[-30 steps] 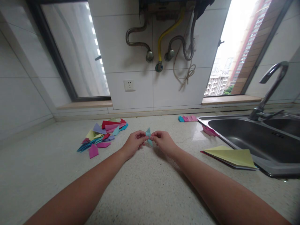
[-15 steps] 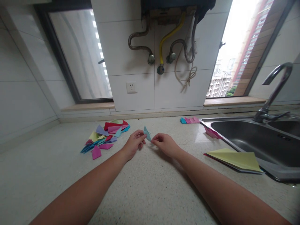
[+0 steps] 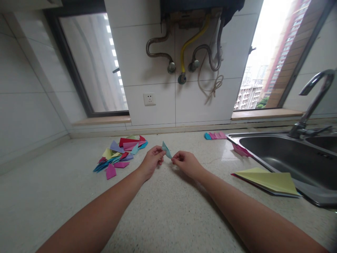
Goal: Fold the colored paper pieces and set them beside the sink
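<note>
A small light-blue folded paper piece (image 3: 166, 150) is held just above the counter (image 3: 158, 218), between my two hands. My left hand (image 3: 154, 159) pinches its left side between thumb and fingers. At its lower right end, the thumb and forefinger of my right hand (image 3: 187, 163) close on a corner. The piece is tilted, with one pointed tip upward. To the left of my left hand lies a loose pile of folded paper pieces (image 3: 129, 144) in pink, red, blue, yellow and purple.
Stacked yellow folded paper (image 3: 268, 181) lies right of my right arm, beside the steel sink (image 3: 265, 161) with its tap (image 3: 316, 95). A row of pink and blue folded pieces (image 3: 216, 135) sits by the sink's back corner. A pink folded paper (image 3: 241, 150) rests at its rim.
The whole view has shifted slightly, so things appear a little further right. Both hands keep their hold on the light-blue paper, with hardly any other movement.
</note>
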`<action>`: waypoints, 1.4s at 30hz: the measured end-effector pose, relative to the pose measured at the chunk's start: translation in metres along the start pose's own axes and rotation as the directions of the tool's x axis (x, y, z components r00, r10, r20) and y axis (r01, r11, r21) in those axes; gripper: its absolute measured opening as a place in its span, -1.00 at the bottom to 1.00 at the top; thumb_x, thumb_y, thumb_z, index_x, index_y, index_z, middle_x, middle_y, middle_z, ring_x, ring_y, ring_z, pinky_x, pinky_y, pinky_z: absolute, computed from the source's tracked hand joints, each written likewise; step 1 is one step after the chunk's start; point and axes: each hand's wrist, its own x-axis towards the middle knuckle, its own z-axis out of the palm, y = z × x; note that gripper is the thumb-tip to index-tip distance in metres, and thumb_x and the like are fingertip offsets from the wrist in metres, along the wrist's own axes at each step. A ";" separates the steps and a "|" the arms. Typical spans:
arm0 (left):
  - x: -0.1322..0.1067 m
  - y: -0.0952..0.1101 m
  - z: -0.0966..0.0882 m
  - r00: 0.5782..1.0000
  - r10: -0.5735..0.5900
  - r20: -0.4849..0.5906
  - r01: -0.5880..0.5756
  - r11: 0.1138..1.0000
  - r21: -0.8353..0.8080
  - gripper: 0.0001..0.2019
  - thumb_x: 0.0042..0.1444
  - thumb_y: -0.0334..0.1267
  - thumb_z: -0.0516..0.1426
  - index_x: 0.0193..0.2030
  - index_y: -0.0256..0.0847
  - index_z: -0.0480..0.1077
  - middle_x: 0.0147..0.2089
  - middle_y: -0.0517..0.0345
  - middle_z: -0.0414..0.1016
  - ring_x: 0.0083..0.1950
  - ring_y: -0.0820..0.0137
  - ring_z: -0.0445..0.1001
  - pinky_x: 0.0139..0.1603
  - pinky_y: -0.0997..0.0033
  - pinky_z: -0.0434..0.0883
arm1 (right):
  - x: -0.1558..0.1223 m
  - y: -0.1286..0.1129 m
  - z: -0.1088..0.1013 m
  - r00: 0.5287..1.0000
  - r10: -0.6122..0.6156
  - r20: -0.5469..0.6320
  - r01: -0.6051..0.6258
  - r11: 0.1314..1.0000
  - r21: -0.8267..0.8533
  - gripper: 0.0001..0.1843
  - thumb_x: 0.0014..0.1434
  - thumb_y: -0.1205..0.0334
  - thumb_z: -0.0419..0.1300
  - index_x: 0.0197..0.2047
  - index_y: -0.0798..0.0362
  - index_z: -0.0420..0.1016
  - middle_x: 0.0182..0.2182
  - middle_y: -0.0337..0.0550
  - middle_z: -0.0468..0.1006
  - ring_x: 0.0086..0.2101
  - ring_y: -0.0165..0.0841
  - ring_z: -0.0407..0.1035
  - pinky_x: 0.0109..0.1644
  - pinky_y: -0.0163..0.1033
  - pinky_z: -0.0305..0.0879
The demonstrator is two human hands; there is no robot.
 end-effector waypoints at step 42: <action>0.006 -0.002 -0.009 0.992 0.047 -0.120 -0.048 0.999 -0.007 -0.61 0.08 0.08 0.17 -0.16 -0.22 0.46 -0.35 0.18 0.41 -0.60 0.65 0.18 -0.71 0.65 -0.01 | 0.006 0.010 -0.025 0.982 -0.178 -0.056 0.160 0.959 -0.233 -0.88 0.26 0.24 0.10 -0.26 0.02 0.45 -0.42 -0.21 0.58 -0.44 -0.41 0.37 -0.31 -0.29 0.16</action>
